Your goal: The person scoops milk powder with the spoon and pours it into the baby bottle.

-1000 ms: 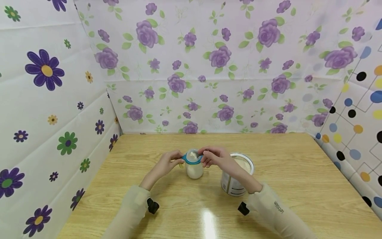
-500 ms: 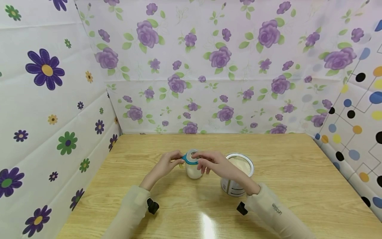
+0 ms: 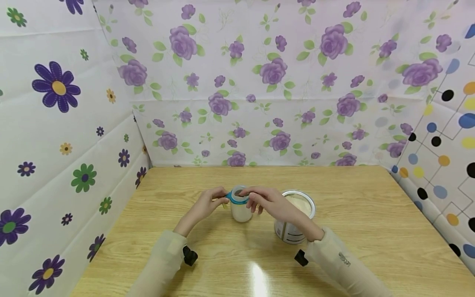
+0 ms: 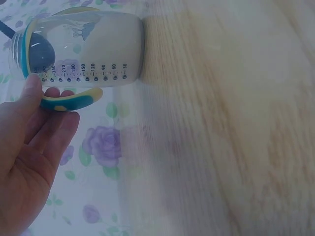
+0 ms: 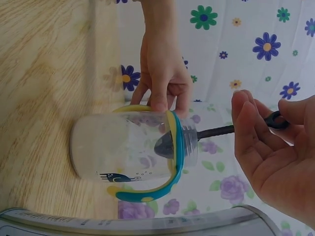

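Observation:
A clear baby bottle (image 3: 241,213) with a blue-and-yellow two-handled ring stands upright on the table, holding whitish contents. My left hand (image 3: 205,204) pinches one bottle handle (image 4: 74,101) close to the neck. My right hand (image 3: 273,203) holds a dark grey measuring scoop (image 5: 216,132) by the end of its long stem. The scoop's bowl (image 5: 165,146) is inside the upper part of the bottle, above the whitish contents. Whether powder is still in the bowl, I cannot tell.
An opened tin (image 3: 289,233) of cream-coloured powder stands right of the bottle, partly under my right forearm. The wooden table (image 3: 178,177) meets flower-printed cloth (image 3: 237,136) at the back and patterned cloth on both sides.
A second ago a pale heap of powder showed in the scoop at the bottle's mouth; it no longer shows. My right hand has shifted slightly left and turned over the mouth. The left hand stayed.

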{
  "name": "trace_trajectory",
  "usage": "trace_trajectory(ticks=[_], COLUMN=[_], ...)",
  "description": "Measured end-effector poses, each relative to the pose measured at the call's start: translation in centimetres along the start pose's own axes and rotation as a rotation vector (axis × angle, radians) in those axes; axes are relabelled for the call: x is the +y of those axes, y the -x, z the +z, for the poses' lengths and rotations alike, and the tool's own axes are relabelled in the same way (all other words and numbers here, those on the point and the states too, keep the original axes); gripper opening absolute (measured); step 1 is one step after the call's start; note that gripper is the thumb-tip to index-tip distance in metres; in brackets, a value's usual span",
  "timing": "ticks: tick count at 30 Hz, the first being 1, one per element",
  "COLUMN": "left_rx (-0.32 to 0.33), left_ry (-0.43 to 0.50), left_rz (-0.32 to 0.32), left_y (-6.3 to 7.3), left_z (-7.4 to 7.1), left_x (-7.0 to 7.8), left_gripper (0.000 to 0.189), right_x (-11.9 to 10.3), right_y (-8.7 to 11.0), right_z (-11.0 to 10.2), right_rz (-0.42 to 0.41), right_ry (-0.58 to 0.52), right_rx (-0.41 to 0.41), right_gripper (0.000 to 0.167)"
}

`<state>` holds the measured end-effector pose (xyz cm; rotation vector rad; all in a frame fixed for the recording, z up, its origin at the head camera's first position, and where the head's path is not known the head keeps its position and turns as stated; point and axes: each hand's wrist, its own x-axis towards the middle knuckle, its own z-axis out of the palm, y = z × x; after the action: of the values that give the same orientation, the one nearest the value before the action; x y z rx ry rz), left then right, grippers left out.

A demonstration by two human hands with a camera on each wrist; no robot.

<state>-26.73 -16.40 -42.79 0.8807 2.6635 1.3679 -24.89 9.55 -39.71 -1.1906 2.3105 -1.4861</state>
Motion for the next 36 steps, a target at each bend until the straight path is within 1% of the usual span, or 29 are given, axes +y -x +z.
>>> trace_trajectory(ticks=[10, 15, 19, 25, 30, 36], left_rx=[0.014, 0.01, 0.0, -0.007, 0.007, 0.008], left_ry=[0.012, 0.018, 0.028, 0.045, 0.035, 0.039], left_rz=[0.0, -0.002, -0.004, 0.004, 0.016, 0.004], left_y=[-0.1, -0.1, -0.1, -0.1, -0.1, -0.1], left_z=[0.2, 0.2, 0.1, 0.0, 0.0, 0.1], left_x=[-0.3, -0.3, -0.3, -0.3, -0.3, -0.2], left_gripper=[0.01, 0.01, 0.01, 0.011, 0.009, 0.01], right_x=[0.2, 0.3, 0.3, 0.7, 0.6, 0.8], right_y=[0.5, 0.7, 1.0, 1.5, 1.9, 2.0], right_z=[-0.7, -1.2, -1.4, -1.6, -2.1, -2.3], right_rz=[-0.001, 0.037, 0.037, 0.006, 0.041, 0.071], right_ry=[-0.01, -0.022, -0.013, 0.041, 0.044, 0.027], right_rx=[0.054, 0.081, 0.083, 0.08, 0.076, 0.083], right_gripper=[0.033, 0.033, 0.032, 0.021, 0.021, 0.025])
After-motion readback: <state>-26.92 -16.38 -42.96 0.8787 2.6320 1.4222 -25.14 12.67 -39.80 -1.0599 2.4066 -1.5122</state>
